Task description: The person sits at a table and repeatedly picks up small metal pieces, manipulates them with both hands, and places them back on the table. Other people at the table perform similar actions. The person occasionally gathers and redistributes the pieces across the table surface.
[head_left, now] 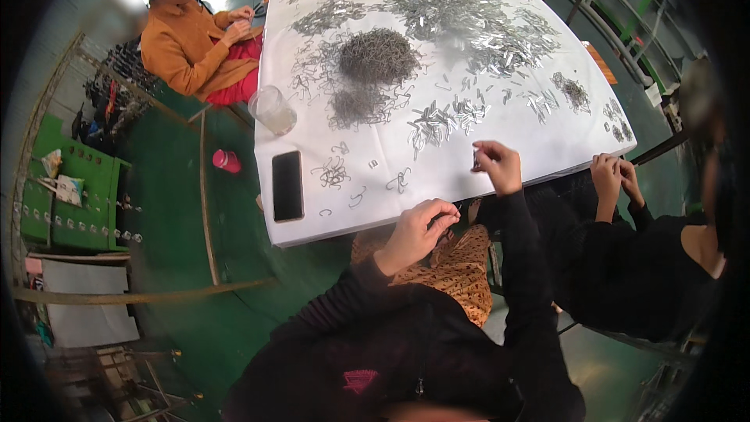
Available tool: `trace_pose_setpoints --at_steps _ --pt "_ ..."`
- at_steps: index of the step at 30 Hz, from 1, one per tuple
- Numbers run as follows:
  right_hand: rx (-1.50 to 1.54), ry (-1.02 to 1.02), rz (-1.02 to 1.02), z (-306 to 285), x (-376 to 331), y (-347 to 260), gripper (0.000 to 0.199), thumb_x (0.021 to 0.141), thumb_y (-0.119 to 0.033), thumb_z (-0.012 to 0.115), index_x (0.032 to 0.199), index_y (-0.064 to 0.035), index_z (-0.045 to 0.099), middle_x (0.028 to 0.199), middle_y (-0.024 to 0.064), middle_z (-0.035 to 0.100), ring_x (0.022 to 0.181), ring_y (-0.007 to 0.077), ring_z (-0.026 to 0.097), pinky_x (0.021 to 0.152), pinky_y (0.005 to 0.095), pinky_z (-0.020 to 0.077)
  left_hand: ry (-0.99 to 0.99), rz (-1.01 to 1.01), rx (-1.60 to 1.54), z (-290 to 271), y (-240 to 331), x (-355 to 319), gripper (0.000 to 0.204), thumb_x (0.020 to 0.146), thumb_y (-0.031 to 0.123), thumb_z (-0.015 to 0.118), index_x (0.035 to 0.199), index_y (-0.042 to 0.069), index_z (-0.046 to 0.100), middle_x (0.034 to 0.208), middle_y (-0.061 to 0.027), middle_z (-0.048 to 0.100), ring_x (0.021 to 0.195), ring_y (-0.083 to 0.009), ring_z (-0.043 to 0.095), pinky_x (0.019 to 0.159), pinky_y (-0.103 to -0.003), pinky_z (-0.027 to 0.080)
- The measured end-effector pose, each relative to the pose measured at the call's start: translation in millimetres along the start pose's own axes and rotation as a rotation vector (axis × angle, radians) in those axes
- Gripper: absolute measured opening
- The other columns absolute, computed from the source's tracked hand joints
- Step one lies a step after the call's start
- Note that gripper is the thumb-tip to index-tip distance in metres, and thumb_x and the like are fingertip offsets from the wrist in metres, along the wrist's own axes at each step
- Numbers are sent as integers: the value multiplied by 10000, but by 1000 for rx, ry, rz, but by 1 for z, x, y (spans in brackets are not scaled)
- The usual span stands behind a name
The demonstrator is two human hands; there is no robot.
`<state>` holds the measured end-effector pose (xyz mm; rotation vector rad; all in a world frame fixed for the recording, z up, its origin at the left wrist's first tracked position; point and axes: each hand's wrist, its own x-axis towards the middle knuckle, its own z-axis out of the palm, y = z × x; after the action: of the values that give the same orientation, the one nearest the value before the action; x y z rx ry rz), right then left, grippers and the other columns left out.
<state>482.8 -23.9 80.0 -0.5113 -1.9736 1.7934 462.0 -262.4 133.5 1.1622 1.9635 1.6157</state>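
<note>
Left hand [418, 230], nearest, pinches closed on something too small to identify. Right hand [494, 166] grips a small metal clip [476, 160] at the white table [547, 160] edge. Risk: clip slipping off that edge. Loose wire hooks [334, 174] lie beyond.

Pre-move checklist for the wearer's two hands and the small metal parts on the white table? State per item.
1. Left hand pinched on a part: cannot tell, fingers curled, too small to see.
2. Right hand holding a small metal piece above the table edge: ok.
3. Loose wire hooks within reach near the front of the white table: ok.
4. Black phone lies flat, apart from the hooks: ok.
5. Clear plastic cup upright at the table's left edge: ok.
6. Neighbour's hands apart from the right hand: ok.
</note>
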Motion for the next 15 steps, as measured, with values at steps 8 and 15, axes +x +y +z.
trace_pose_setpoints --at_steps 8,15 --pt "134 83 -121 31 -104 -84 177 847 66 611 1019 44 649 905 50 620 774 108 607 696 224 494 -84 76 25 4 -1 20 91 876 52 626 949 2 605 864 -113 665 794 -236 667 694 -314 508" --pt "-61 200 -280 36 -110 -79 136 821 90 623 947 45 647 852 63 626 773 99 577 683 221 459 -34 55 8 7 3 16 83 852 37 624 930 14 607 850 -127 651 778 -285 644 675 -346 496"
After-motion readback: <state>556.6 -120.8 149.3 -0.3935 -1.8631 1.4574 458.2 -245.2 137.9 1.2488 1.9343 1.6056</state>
